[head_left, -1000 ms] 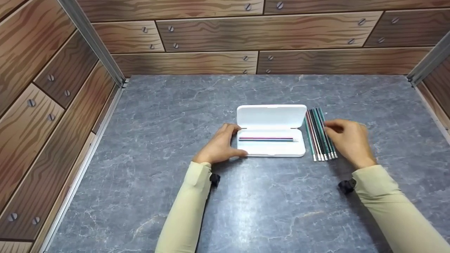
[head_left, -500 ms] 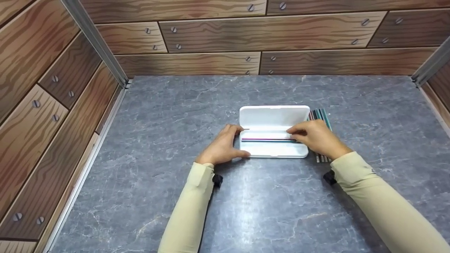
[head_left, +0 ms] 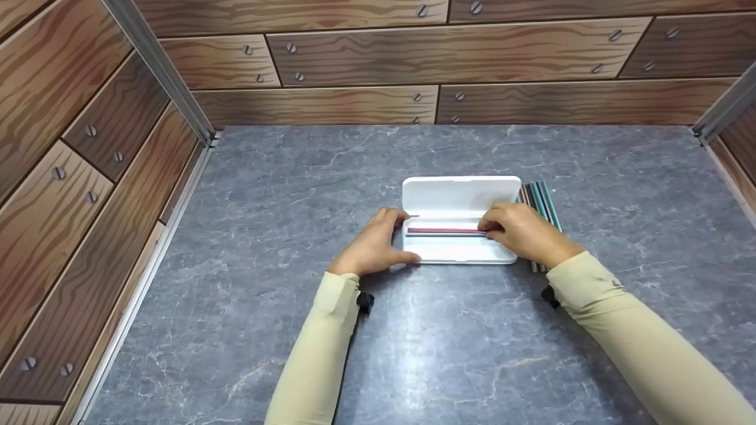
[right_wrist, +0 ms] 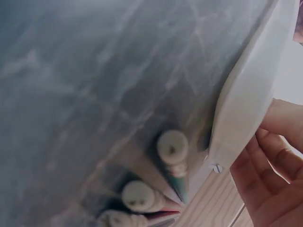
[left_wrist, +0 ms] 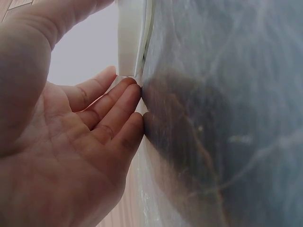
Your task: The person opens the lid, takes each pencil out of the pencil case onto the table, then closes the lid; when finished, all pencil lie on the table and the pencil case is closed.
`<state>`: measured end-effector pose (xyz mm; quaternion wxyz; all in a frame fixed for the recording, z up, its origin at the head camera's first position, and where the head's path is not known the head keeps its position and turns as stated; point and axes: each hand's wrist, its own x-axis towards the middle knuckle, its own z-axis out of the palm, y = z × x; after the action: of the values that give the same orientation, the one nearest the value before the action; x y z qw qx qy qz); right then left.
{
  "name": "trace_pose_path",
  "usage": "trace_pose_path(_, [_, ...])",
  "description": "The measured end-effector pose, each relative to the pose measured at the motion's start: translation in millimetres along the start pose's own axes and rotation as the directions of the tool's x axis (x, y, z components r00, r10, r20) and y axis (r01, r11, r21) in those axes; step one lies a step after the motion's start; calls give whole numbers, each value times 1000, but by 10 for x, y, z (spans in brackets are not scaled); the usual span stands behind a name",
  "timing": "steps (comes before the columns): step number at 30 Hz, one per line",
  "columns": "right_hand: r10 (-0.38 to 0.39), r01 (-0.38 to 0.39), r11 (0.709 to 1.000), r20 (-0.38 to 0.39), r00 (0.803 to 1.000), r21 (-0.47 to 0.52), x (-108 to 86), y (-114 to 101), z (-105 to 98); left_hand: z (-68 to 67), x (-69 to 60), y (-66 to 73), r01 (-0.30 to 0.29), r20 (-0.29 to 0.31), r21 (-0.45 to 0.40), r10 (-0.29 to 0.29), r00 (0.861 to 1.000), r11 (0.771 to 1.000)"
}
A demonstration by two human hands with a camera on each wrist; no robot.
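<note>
A white pencil case [head_left: 460, 254] lies with its lid raised, several dark and reddish pencils [head_left: 443, 232] lengthwise inside. My left hand [head_left: 375, 245] grips its left end, thumb at the front corner and fingers at the back; in the left wrist view that hand [left_wrist: 80, 127] touches the case's end [left_wrist: 130, 42]. My right hand [head_left: 525, 233] reaches over the right end and pinches a reddish pencil near its right tip, which the fingers hide. The right wrist view shows this hand [right_wrist: 274, 170] beyond the case wall [right_wrist: 246, 90].
Right of the case, a row of pencils [head_left: 546, 200] lies on the grey marbled table [head_left: 295, 195], partly under my right hand; their white eraser ends [right_wrist: 173, 149] show in the right wrist view. Wood-patterned walls [head_left: 354, 59] stand behind and at both sides.
My right hand has moved left from the pencil row into the case, bringing a pencil that now lies behind the others there. My left hand keeps its grip on the case.
</note>
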<state>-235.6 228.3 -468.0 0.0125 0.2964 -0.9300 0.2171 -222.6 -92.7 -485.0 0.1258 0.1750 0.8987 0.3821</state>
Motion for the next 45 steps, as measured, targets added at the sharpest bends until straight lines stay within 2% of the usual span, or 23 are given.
trace_pose_path(10, [-27,23,994,-35,999,-104,-54,-53,-3,1,-29,7,1,-2,-7,-1,1000,1000])
trace_pose_path(14, [-48,42,993,-60,997,-110,-111,-70,-27,3,-30,10,-2,2,-12,2,1000,1000])
trace_pose_path(19, [-74,66,996,-141,987,-65,-197,-74,-67,-4,-21,18,-10,9,-17,10,1000,1000])
trace_pose_path(25, [-103,116,993,-283,954,30,-285,-55,-156,-5,-8,8,-17,5,-7,17,1000,1000])
trace_pose_path(29, [-42,70,995,-325,945,74,-344,-48,-255,-5,-13,0,-7,5,-3,7,1000,1000])
trace_pose_path(33, [77,-27,988,-336,939,153,-407,-36,-362,-4,-22,0,1,9,-3,-1,1000,1000])
trace_pose_path(39, [245,-152,946,-323,914,287,-520,43,-493,6,-12,-4,2,5,-2,-2,1000,1000])
trace_pose_path(45, [343,-194,894,-338,876,403,-646,193,-580,12,-15,-8,6,4,-4,-6,1000,1000])
